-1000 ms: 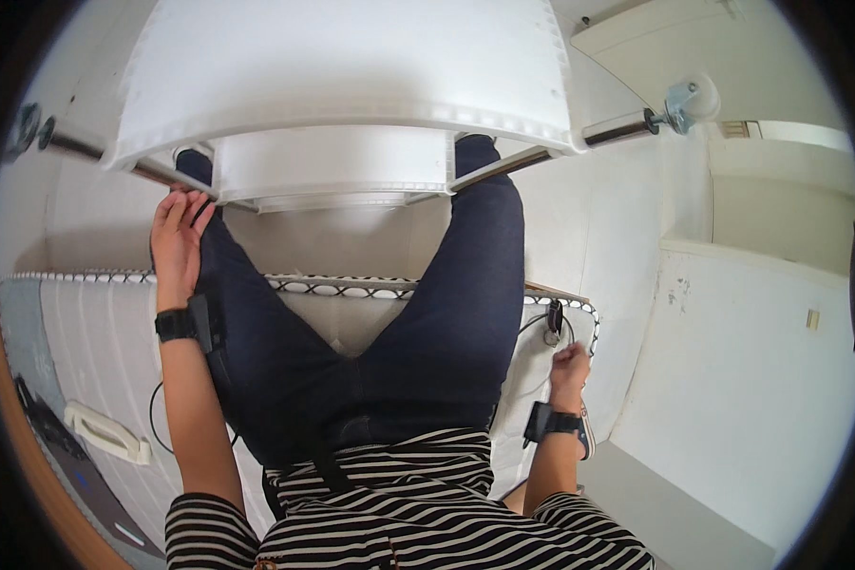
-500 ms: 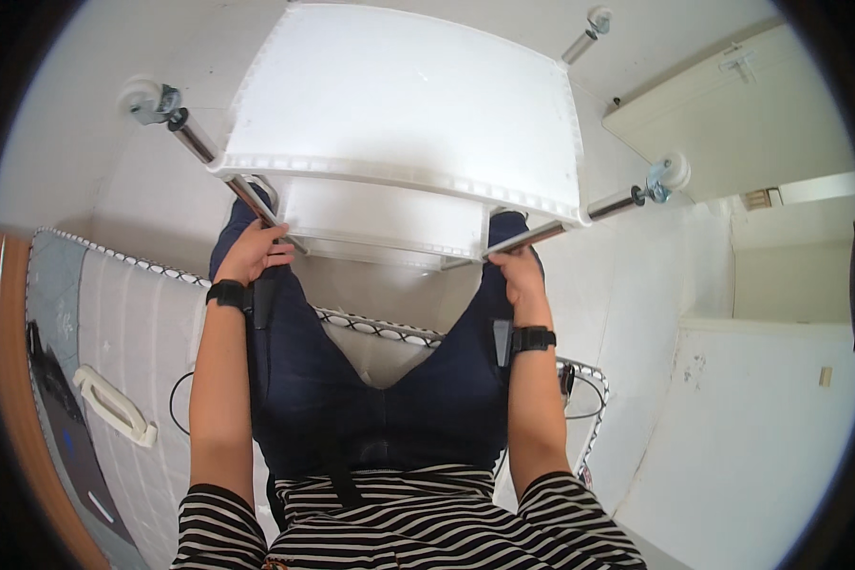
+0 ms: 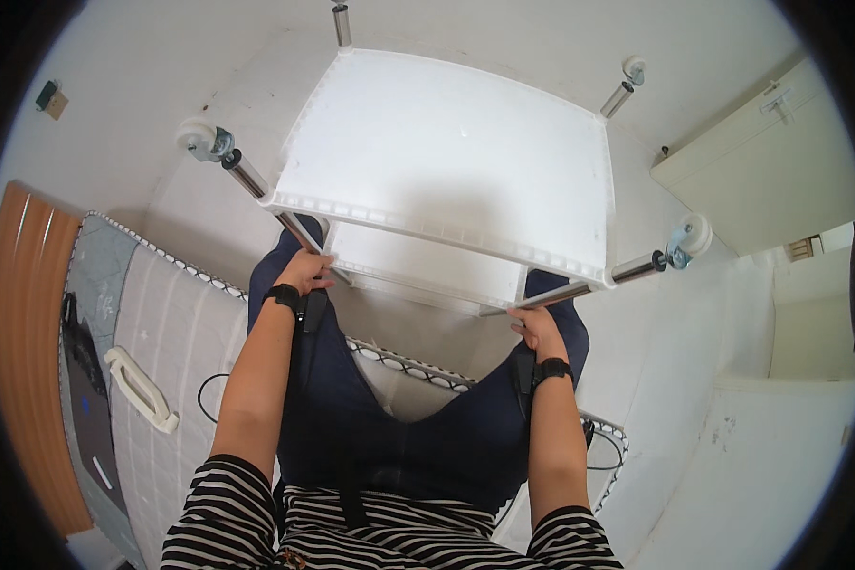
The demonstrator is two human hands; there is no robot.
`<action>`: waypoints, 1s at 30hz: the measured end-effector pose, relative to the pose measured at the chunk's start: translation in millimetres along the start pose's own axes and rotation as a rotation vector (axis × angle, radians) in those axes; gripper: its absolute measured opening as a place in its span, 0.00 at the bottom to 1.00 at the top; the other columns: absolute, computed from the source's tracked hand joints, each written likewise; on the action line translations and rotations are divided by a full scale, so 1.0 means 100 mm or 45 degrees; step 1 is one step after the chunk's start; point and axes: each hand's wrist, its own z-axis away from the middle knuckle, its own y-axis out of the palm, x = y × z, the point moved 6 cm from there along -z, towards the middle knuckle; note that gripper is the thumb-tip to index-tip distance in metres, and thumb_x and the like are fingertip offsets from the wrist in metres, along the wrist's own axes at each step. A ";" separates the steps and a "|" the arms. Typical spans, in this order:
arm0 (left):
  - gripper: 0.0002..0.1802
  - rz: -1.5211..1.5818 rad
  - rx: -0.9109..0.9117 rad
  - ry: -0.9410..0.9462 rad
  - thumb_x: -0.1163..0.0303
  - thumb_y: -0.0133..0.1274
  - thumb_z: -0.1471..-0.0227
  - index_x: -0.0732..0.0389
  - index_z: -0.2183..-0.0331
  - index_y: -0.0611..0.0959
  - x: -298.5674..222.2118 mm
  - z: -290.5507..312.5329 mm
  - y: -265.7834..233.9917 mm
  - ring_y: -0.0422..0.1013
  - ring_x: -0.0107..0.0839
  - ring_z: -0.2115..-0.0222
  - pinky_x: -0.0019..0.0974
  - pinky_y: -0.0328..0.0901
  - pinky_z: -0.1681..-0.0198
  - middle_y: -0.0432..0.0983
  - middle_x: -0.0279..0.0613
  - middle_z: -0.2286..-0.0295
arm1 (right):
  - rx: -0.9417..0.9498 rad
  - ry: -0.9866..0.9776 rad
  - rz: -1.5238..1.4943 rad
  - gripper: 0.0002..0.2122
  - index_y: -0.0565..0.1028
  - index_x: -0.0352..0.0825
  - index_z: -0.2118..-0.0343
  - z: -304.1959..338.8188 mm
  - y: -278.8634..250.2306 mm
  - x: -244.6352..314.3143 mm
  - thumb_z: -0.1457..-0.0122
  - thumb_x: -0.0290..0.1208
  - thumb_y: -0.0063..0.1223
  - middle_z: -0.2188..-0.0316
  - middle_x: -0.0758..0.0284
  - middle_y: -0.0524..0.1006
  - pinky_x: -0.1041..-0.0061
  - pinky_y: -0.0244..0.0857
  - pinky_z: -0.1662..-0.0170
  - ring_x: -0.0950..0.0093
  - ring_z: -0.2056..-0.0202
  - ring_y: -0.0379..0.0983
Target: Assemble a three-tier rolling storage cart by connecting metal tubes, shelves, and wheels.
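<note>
A white rolling shelf rack [image 3: 446, 142] stands before me with its caster wheels upward. It has white plastic tiers joined by shiny metal posts. My left hand [image 3: 306, 272] is closed round the near left post [image 3: 245, 175], below the wheel-side tier. On the near right post [image 3: 636, 270], my right hand [image 3: 540, 331] grips the matching stretch. White wheels show on the near left caster [image 3: 198, 139], the near right caster [image 3: 691, 237] and the far right caster [image 3: 634, 68]. The far left caster is cut off by the picture's upper edge. A lower tier [image 3: 427, 256] sits between my knees.
I sit on a quilted mattress [image 3: 176, 313] with a patterned edge. To my left lie a cream handle-shaped object [image 3: 142, 391] and a dark flat item [image 3: 90, 427], beside a brown wooden panel [image 3: 38, 351]. A white cabinet [image 3: 779, 465] stands at right.
My view has shifted, so the rack and both hands appear lower and farther right. The far left post has come into view. Both hands keep hold of the same posts.
</note>
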 end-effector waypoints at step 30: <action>0.24 0.304 0.260 0.681 0.72 0.51 0.47 0.61 0.48 0.67 -0.47 0.15 0.04 0.67 0.24 0.61 0.31 0.62 0.57 0.71 0.33 0.61 | -0.217 -0.633 -0.633 0.11 0.68 0.30 0.63 0.14 0.04 0.63 0.47 0.29 0.53 0.67 0.68 0.71 0.78 0.57 0.57 0.78 0.64 0.64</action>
